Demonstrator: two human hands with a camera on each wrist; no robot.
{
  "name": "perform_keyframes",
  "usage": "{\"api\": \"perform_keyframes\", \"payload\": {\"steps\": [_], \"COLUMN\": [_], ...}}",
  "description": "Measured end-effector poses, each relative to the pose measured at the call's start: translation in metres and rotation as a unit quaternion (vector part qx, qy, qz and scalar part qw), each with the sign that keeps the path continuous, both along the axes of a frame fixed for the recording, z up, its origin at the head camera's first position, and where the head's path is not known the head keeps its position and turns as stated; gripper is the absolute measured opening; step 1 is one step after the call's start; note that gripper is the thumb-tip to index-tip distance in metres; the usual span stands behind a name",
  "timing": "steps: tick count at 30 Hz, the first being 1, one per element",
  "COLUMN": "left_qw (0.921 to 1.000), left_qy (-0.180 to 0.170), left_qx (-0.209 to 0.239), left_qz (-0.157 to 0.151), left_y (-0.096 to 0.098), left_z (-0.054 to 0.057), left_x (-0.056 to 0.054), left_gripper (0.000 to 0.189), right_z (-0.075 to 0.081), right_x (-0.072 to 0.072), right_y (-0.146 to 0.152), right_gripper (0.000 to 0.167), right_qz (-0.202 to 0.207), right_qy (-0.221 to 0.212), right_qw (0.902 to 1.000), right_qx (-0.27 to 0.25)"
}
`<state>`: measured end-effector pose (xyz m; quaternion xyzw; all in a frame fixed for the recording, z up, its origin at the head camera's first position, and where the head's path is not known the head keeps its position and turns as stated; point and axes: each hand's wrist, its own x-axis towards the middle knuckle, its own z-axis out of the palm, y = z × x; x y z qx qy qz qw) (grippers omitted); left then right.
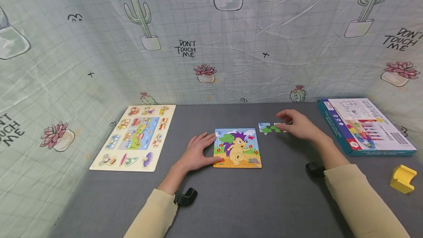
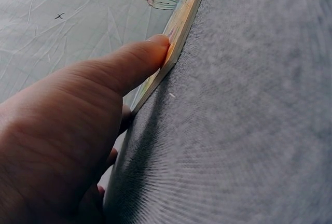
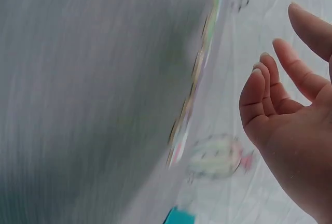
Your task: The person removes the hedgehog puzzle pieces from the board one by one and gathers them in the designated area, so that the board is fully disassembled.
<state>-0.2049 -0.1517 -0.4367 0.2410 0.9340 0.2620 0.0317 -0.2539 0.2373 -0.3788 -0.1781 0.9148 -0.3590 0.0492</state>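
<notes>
A square jigsaw puzzle (image 1: 237,148) of a purple-haired hedgehog lies flat on the grey table. My left hand (image 1: 195,152) rests at its left side, fingers extended, with the thumb on the lower left corner. The left wrist view shows the thumb (image 2: 140,58) touching the puzzle's edge. To the puzzle's upper right lies a row of jigsaw pieces (image 1: 266,127), blue and green. Over the right end of that row is my right hand (image 1: 299,125), partly covering it. In the right wrist view the fingers are loosely bent and hold nothing, apart from the pieces (image 3: 192,99).
A cream peg puzzle board (image 1: 132,139) lies at the left. On the right is a teal-sided box (image 1: 367,127), with a yellow block (image 1: 403,179) in front of it. A patterned curtain (image 1: 244,47) hangs behind the table.
</notes>
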Motion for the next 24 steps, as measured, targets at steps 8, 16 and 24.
{"api": "perform_keyframes", "payload": {"steps": [8,16,24], "left_qw": [1.0000,1.0000,0.9999], "left_qy": [0.004,0.001,0.010], "left_qx": [-0.001,0.007,0.005], "left_qz": [-0.004,0.002,0.000], "left_y": [0.000,-0.002,0.000], "left_z": [0.000,0.000,0.001], "left_x": [0.000,0.000,0.001], "left_gripper": [0.087,0.085,0.083], "right_z": [-0.001,-0.005,-0.011], "right_x": [0.005,0.012,0.016], "right_y": [-0.050,-0.095,-0.131], "right_gripper": [0.045,0.044,0.040], "right_qz": [0.011,0.067,0.075], "right_qy": [-0.012,-0.027,-0.052], "right_qw": [0.9988,0.9938,0.9924], "right_qx": [-0.046,-0.084,-0.083]}}
